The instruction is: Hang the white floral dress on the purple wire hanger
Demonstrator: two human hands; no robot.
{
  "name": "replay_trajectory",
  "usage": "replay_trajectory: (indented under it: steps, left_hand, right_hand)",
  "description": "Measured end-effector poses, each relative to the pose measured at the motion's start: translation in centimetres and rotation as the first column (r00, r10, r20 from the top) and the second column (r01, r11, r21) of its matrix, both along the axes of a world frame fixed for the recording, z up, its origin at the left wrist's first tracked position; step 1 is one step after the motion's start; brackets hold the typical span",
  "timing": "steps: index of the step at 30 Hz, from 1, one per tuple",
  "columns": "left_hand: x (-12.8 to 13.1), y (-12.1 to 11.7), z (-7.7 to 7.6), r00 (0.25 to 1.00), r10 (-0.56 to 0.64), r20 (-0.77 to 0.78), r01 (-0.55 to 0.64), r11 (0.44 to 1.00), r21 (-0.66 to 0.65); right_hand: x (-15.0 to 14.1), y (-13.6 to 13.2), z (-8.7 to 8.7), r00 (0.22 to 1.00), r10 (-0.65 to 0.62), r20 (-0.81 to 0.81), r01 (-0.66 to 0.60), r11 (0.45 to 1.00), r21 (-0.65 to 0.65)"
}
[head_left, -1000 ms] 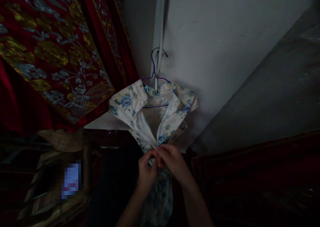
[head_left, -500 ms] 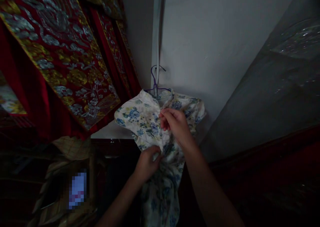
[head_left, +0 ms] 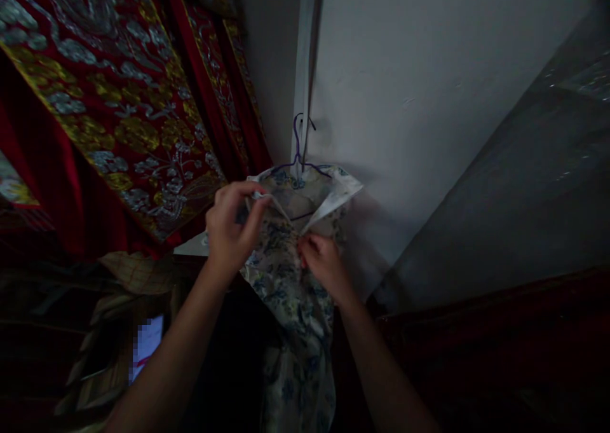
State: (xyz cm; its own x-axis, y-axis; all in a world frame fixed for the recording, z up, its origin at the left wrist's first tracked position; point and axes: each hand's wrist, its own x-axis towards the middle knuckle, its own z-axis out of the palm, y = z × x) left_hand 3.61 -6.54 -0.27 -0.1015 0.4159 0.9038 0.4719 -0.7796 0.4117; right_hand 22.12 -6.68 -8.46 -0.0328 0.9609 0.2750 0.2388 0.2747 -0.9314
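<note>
A white garment with blue flowers, a shirt or dress (head_left: 295, 306), hangs on a thin purple hanger (head_left: 296, 142). Its front is spread apart at the neck, so the inside of the back and the hanger's lower bar show. My left hand (head_left: 233, 223) pinches the left front edge near the collar and holds it out to the left. Lower down, at the point where the two edges meet, my right hand (head_left: 320, 261) is closed on the front of the cloth. What lies between its fingertips is too small and dark to make out.
Red cloth with gold and silver embroidery (head_left: 119, 121) hangs at the left. Behind the garment stands a pale wall (head_left: 405, 102) with a vertical strip (head_left: 305, 51). Clear plastic sheeting (head_left: 538, 166) covers the right side. A bright blurred screen (head_left: 149, 344) lies low left on a wooden seat.
My left hand has moved up and left to the collar edge. My right hand has come down the front. The garment's neck, closer together before, is now pulled wide.
</note>
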Motion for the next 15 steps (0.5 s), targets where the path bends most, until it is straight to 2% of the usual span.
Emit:
replay_trajectory:
  steps: [1,2,3,4,5,6,7,9,12,14,15]
  left_hand:
    - [-1.1,0.2,-0.2,0.985,0.005,0.171,-0.007,1.0,0.008]
    - [-2.3,0.6,-0.5,0.933,-0.02,0.359,0.017,1.0,0.011]
    - [-3.5,1.0,-1.0,0.839,-0.064,0.54,0.074,0.997,0.003]
    - [-4.6,1.5,-1.7,0.713,-0.095,0.695,0.161,0.986,-0.03]
    - [-5.3,2.0,-2.7,0.582,-0.096,0.807,0.27,0.959,-0.08]
    - [-5.7,2.3,-4.1,0.477,-0.06,0.877,0.39,0.908,-0.15]
    - [-5.7,2.5,-5.7,0.425,0.013,0.905,0.495,0.834,-0.245]
    - [-4.4,2.4,-9.4,0.441,0.085,0.894,0.576,0.737,-0.354]
    - [-0.8,1.4,-14.4,0.499,0.077,0.863,0.652,0.623,-0.432]
    - [1.3,0.5,-16.1,0.54,0.048,0.84,0.675,0.572,-0.467]
    - [2.2,0.0,-16.2,0.558,0.029,0.829,0.678,0.559,-0.476]
  right_hand:
    - [-0.1,-0.3,-0.8,0.999,0.03,-0.013,-0.03,0.999,-0.028]
    - [-0.3,-0.8,-1.4,0.997,0.063,-0.036,-0.065,0.997,-0.052]
    - [-0.5,-1.5,-1.7,0.993,0.095,-0.065,-0.1,0.992,-0.077]
    - [-0.7,-2.3,-1.8,0.987,0.126,-0.1,-0.136,0.986,-0.1]
    - [-1.0,-3.1,-1.8,0.978,0.155,-0.137,-0.172,0.978,-0.12]
    - [-1.2,-3.9,-1.7,0.969,0.178,-0.169,-0.202,0.97,-0.137]
    - [-1.5,-4.7,-1.6,0.962,0.193,-0.194,-0.224,0.963,-0.152]
    - [-1.7,-6.1,-1.8,0.95,0.207,-0.232,-0.253,0.949,-0.189]
    - [-1.3,-7.5,-2.9,0.942,0.24,-0.234,-0.297,0.92,-0.255]
    - [-0.5,-8.0,-4.0,0.948,0.218,-0.231,-0.281,0.917,-0.285]
    - [0.1,-8.1,-4.6,0.956,0.16,-0.246,-0.227,0.933,-0.279]
